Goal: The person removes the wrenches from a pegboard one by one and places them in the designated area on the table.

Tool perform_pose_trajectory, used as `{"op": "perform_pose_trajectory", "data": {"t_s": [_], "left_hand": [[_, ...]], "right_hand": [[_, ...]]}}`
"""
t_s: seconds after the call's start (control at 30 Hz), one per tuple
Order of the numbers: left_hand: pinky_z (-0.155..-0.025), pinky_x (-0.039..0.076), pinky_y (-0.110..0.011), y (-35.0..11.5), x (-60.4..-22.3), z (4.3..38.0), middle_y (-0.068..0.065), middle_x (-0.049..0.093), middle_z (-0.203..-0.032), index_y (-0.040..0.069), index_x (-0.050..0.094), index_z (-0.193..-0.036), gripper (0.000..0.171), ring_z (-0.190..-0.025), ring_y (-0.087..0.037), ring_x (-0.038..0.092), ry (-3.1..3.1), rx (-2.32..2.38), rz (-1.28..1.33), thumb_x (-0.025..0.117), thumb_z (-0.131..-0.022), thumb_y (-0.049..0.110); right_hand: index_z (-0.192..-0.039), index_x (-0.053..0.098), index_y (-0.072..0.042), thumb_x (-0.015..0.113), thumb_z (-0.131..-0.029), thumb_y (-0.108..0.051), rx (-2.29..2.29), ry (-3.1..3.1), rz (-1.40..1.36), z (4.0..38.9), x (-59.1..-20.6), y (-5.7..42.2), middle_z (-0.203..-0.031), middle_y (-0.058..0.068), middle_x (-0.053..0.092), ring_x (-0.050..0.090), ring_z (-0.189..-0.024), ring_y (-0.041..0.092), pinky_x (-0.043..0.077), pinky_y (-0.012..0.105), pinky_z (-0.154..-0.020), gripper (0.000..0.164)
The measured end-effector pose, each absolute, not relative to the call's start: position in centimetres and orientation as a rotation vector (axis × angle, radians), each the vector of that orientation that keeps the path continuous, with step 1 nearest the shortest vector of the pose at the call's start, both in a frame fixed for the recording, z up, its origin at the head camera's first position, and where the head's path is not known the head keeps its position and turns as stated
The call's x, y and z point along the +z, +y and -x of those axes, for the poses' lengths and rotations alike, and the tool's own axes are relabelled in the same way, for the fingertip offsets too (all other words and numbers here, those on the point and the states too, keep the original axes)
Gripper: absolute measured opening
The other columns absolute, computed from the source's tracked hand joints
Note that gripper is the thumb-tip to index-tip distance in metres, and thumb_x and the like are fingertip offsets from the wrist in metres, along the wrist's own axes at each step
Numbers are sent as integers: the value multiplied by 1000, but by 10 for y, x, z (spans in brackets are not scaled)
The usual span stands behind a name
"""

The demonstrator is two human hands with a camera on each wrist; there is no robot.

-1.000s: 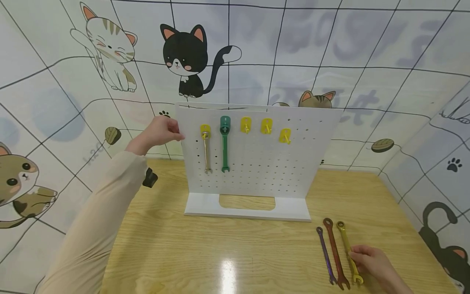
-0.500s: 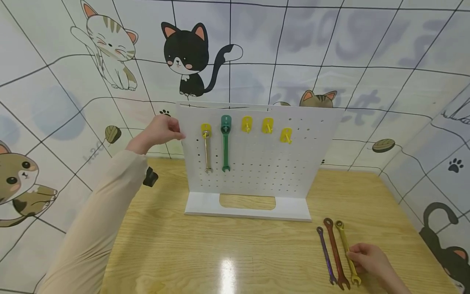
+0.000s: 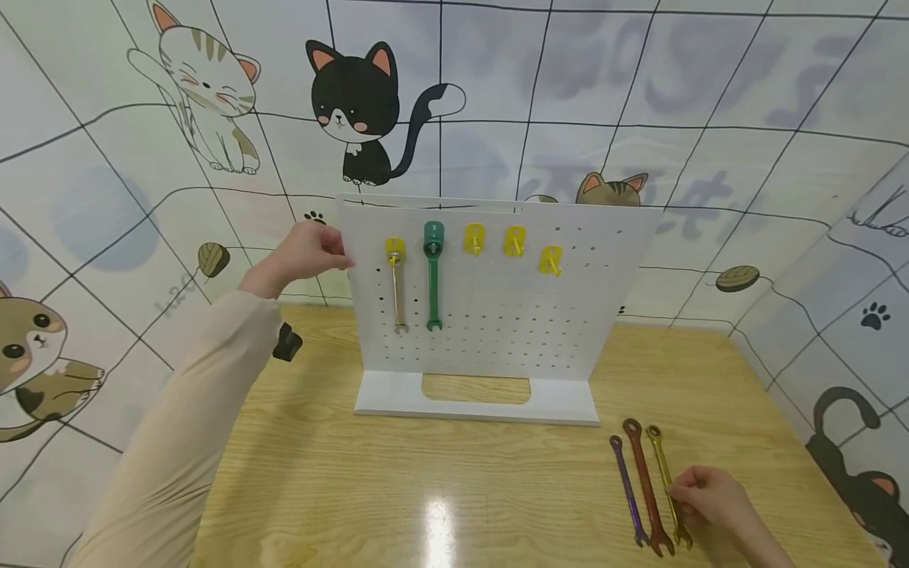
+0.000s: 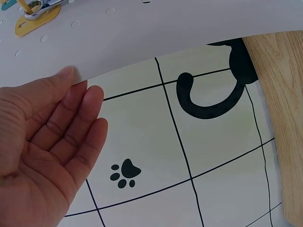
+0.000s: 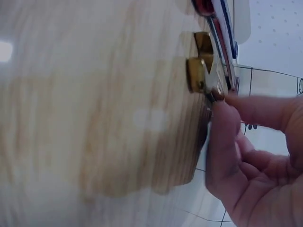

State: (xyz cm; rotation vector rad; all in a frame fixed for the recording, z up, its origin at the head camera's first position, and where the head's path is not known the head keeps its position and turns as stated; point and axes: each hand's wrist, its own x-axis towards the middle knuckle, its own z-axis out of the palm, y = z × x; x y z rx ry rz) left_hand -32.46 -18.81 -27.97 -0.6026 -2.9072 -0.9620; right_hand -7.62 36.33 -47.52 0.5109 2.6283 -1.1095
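My left hand (image 3: 305,251) pinches the left edge of a white pegboard (image 3: 490,315), thumb on its front, as the left wrist view also shows. On the board hang a silver wrench (image 3: 398,296) and a green wrench (image 3: 434,292). At the lower right of the table, my right hand (image 3: 713,501) pinches a gold combination wrench (image 3: 661,457) between thumb and finger, near its open end. That end (image 5: 196,75) appears just above the fingertips in the right wrist view. Left of it lie a dark red wrench (image 3: 644,481) and a smaller purple wrench (image 3: 628,489).
Three yellow hooks (image 3: 475,239) on the board carry nothing. The board's white base (image 3: 476,410) stands on the wooden table (image 3: 369,489). A cat-patterned wall covering (image 3: 497,95) rises behind and at both sides.
The gold wrench has shifted slightly left with my right hand, its open end nearer the red wrench. My left hand stays at the board's edge.
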Motion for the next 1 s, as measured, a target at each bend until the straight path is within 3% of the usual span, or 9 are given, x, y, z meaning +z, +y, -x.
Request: {"op": "perform_pose_trajectory", "data": {"t_s": [0.33,1.0], "left_hand": [[-60,37,-31,-189,-279,323,-5,63,-68,0,63,-73,13,-68,-21,48,-2911,-954,594,69,-82,7],[-61,37,-31,-189,-280,324,-8,64,-71,-1,64,-75,11,-68,-21,48,-2896,-985,605,68,-82,5]], "right_hand": [[-101,60,9,60,-91,-17,-1282,2624,-522,83,-463,351,-76,3,62,57,-64,12,50,27,-59,29],[-104,57,8,59,-92,-18,-1475,2640,-339,114,-431,294,-77,9,62,60,-65,15,52,31,-61,29]]}}
